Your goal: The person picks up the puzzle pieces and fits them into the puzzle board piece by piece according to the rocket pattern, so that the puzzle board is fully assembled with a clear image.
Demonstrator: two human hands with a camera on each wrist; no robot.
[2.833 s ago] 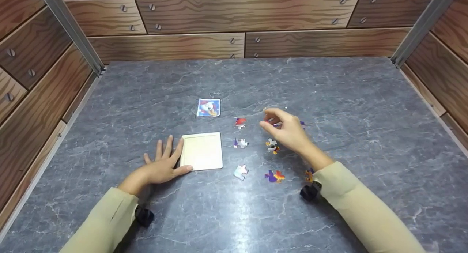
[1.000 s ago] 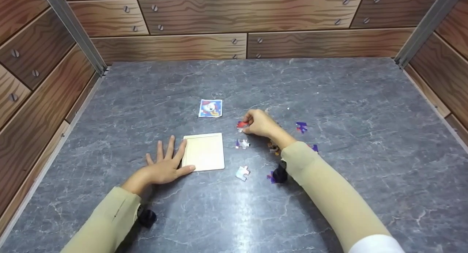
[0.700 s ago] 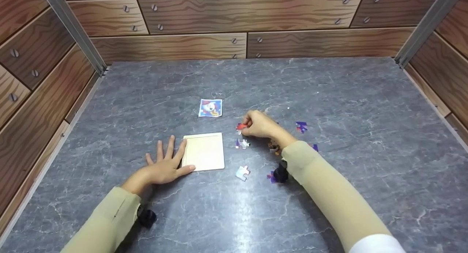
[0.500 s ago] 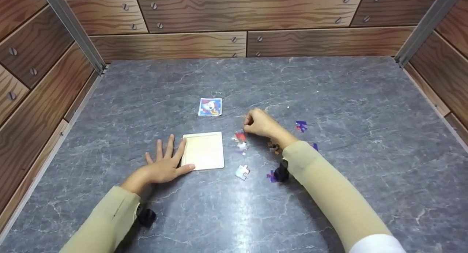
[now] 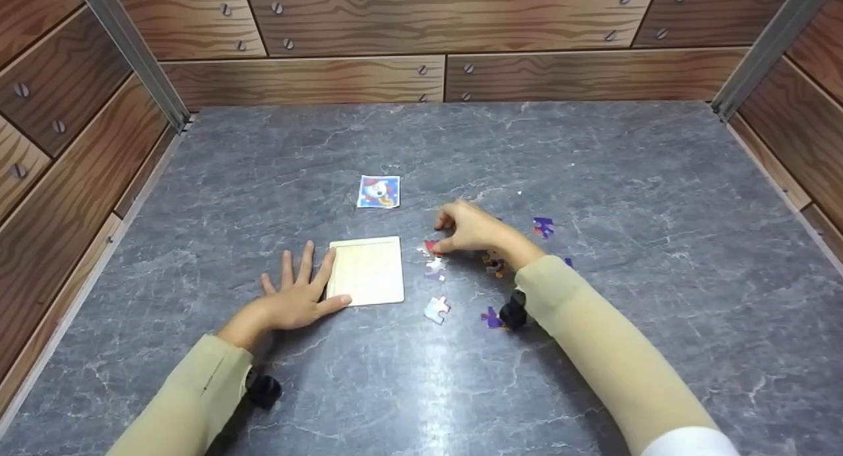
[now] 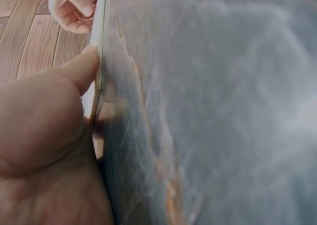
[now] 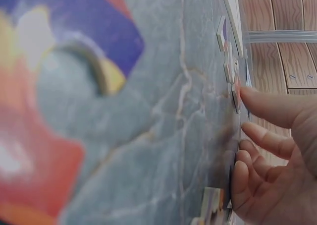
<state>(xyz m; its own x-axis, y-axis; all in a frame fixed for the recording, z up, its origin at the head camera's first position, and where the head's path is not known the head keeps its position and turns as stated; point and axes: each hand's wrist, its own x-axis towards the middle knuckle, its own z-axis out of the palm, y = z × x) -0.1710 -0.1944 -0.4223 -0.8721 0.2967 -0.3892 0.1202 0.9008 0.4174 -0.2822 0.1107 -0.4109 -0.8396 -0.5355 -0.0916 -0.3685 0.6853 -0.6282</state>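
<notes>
My left hand [image 5: 290, 304] lies spread on the table, its thumb on the lower left corner of a square, pale wooden puzzle tray [image 5: 367, 271] and its index finger along the left edge. The tray has a shallow rim and no pieces in it. Right of it, the thumb of my right hand [image 5: 471, 228] touches a red jigsaw piece [image 5: 431, 246]. The index finger stands apart from the thumb, and the other fingers are loosely bent. Directly below the red piece, a white and purple jigsaw piece [image 5: 435, 269] meets it; both lie on the table.
A light blue jigsaw piece [image 5: 436, 309] lies nearer the front. Purple pieces [image 5: 543, 227] and a yellow-black piece [image 5: 492, 263] lie around my right forearm, which partly hides some. One purple-orange piece [image 5: 490, 317] sits by the wrist camera. Behind the tray is a picture card [image 5: 379, 192].
My right hand came left to the red piece, which slid toward the front against the white and purple piece; that piece has turned. Thumb and index finger have since parted. The left hand stays put.
</notes>
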